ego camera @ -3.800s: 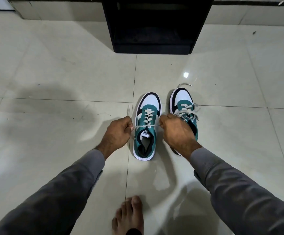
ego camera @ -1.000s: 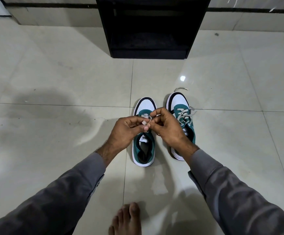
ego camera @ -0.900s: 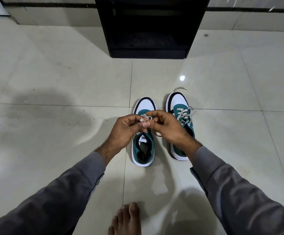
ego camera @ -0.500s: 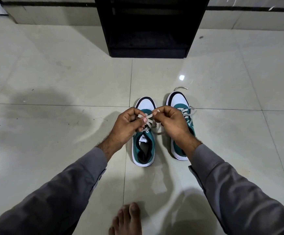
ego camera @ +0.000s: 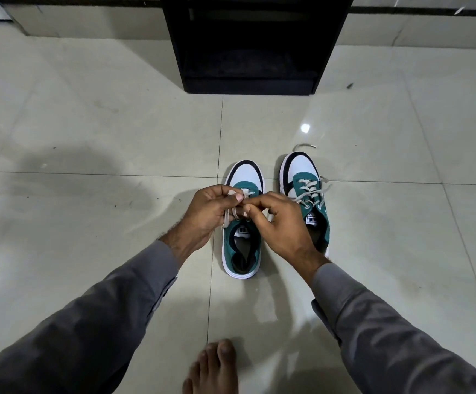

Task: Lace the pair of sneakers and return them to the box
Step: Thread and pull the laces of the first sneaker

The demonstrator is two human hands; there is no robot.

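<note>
Two teal, white and black sneakers stand side by side on the tiled floor, toes pointing away from me. Over the tongue of the left sneaker (ego camera: 242,251), my left hand (ego camera: 205,214) and my right hand (ego camera: 279,223) meet, each pinching a stretch of its off-white lace (ego camera: 229,216). A loop of that lace hangs below my left thumb. The right sneaker (ego camera: 302,172) is laced, with loose ends spilling to its right and one end lying past its toe. My hands hide the left sneaker's eyelets.
A black open-fronted box or cabinet (ego camera: 253,52) stands on the floor straight ahead, beyond the shoes. My bare foot (ego camera: 214,368) rests on the tiles at the bottom. A wall base with a dark stripe runs along the top.
Earlier my hands pulled the lace ends apart sideways across the left sneaker. They have since come together over its tongue and are working the lace into a loop. Neither sneaker has shifted.
</note>
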